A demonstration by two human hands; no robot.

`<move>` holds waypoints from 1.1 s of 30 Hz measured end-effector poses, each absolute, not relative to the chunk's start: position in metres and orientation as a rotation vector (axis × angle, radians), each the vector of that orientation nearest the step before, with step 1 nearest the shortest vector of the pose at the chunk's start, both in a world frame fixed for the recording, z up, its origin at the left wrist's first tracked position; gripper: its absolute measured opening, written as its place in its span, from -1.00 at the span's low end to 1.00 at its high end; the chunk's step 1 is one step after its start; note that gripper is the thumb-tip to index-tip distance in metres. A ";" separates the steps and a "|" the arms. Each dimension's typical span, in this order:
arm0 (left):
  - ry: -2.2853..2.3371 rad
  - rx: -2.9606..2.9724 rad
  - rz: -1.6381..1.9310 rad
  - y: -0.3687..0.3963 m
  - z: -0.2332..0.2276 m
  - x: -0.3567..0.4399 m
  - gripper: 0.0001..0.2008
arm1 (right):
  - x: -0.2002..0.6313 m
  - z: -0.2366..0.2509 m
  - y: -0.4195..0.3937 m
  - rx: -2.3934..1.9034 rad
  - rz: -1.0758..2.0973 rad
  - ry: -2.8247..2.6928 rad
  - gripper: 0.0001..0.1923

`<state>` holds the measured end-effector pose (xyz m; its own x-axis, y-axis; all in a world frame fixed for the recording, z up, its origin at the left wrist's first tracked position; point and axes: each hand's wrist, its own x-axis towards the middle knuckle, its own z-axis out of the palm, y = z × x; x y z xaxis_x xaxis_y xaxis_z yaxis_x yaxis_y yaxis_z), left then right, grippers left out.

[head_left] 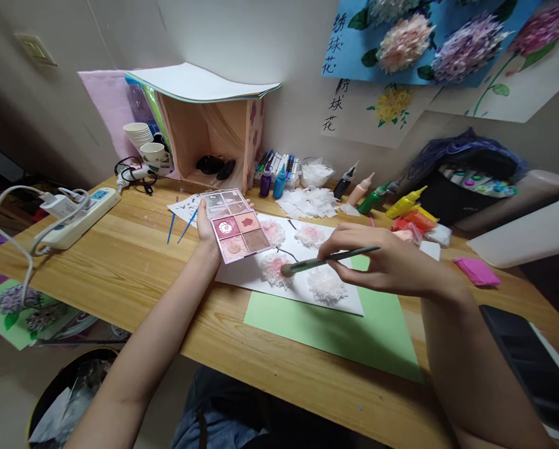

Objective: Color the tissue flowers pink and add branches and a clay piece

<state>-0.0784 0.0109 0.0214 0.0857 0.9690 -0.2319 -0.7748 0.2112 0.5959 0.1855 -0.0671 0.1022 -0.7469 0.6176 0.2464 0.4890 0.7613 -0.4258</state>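
My left hand (pixel 206 226) holds an opened makeup palette (pixel 242 234) by its left side, its pink, red and brown pans facing up and its mirrored lid raised. In my right hand (pixel 361 257) is a green-handled makeup brush (pixel 326 259), gripped like a pen. The brush tip touches a paper flower (pixel 272 268) with a pink centre. That flower is one of several fluffy white-and-pink ones on a white sheet (pixel 242 275). A paler flower (pixel 327 285) lies to its right, partly shadowed. Beneath the white sheet is a green sheet (pixel 307 330).
Paint bottles (pixel 354 184), tissue scraps (pixel 307 202) and markers (pixel 279 165) stand along the back. A power strip (pixel 80 215) lies left, a black phone-like slab (pixel 532 368) right. A cardboard box (pixel 209 134) stands against the wall. Below the table edge is a bin (pixel 68 399).
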 end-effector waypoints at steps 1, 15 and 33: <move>0.666 0.369 1.341 0.010 0.022 -0.078 -0.26 | 0.186 0.103 -0.067 -0.849 0.479 -2.593 -0.84; 0.667 0.361 1.314 0.009 0.020 -0.077 -0.28 | 0.191 0.105 -0.067 -0.895 0.316 -2.396 -0.89; 0.570 0.314 1.195 -0.001 0.015 -0.049 -0.31 | 0.163 0.089 -0.068 -0.843 0.373 -2.062 -0.84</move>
